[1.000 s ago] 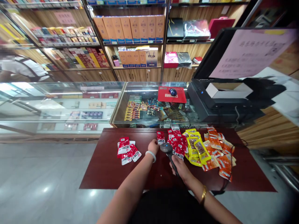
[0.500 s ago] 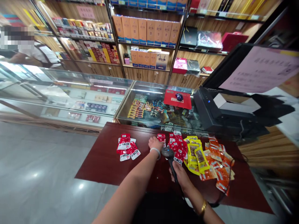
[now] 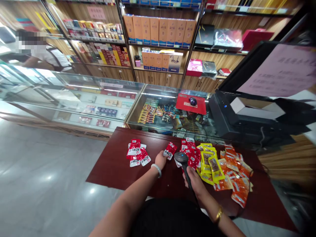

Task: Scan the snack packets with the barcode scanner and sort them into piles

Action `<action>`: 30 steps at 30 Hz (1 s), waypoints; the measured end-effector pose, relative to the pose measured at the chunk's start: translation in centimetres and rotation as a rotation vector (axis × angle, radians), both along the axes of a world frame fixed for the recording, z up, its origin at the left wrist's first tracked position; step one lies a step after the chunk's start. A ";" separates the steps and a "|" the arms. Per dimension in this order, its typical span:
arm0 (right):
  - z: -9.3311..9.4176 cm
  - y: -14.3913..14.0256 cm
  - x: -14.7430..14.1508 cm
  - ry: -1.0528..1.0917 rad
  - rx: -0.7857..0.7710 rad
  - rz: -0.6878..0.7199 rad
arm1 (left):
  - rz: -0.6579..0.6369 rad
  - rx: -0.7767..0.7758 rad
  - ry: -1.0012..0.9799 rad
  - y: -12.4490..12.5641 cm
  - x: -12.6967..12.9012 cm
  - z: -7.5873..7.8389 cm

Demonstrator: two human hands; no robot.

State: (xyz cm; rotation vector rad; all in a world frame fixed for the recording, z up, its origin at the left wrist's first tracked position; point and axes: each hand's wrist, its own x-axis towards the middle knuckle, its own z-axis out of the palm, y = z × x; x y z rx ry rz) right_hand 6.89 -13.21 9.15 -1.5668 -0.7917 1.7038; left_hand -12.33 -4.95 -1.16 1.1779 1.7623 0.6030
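My left hand [image 3: 161, 160] pinches a small red snack packet [image 3: 170, 150] and holds it just above the dark red table [image 3: 111, 168]. My right hand [image 3: 193, 178] grips the handle of a grey barcode scanner [image 3: 181, 159], whose head points toward that packet. To the left lies a small pile of red packets [image 3: 136, 153]. To the right of the scanner lie a heap of red packets [image 3: 191, 154], yellow packets [image 3: 208, 162] and orange packets [image 3: 234, 174].
A glass display counter [image 3: 158, 108] with goods stands behind the table, with a red mouse pad and mouse [image 3: 191, 102] on it. A black monitor and printer [image 3: 249, 115] sit at the right. Shelves of boxes [image 3: 158, 31] line the back wall. A person [image 3: 46, 57] stands far left.
My left hand has lifted one red packet off the table and drawn it toward the scanner. The camera view has shifted slightly right and down.
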 end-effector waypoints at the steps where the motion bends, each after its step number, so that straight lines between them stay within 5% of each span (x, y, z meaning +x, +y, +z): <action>1: 0.0 0.3 -0.6 0.013 0.014 0.017 | 0.058 0.029 -0.086 -1.1 -0.8 -0.3; 7: 0.1 2.1 -5.1 0.078 0.058 0.141 | 0.274 0.061 -0.306 -6.4 -4.8 -0.5; 13: 0.0 2.4 -9.0 0.099 0.085 0.285 | 0.409 0.078 -0.425 -9.1 -7.4 0.6; 19: -0.8 1.9 -10.5 0.100 0.075 0.445 | 0.636 0.087 -0.454 -11.4 -10.8 -0.1; 23: -0.6 1.8 -10.9 0.101 0.085 0.493 | 0.729 0.136 -0.373 -11.4 -13.9 0.5; 30: -0.7 1.9 -9.4 0.123 0.062 0.436 | 0.677 -0.097 0.044 -10.9 -17.3 2.0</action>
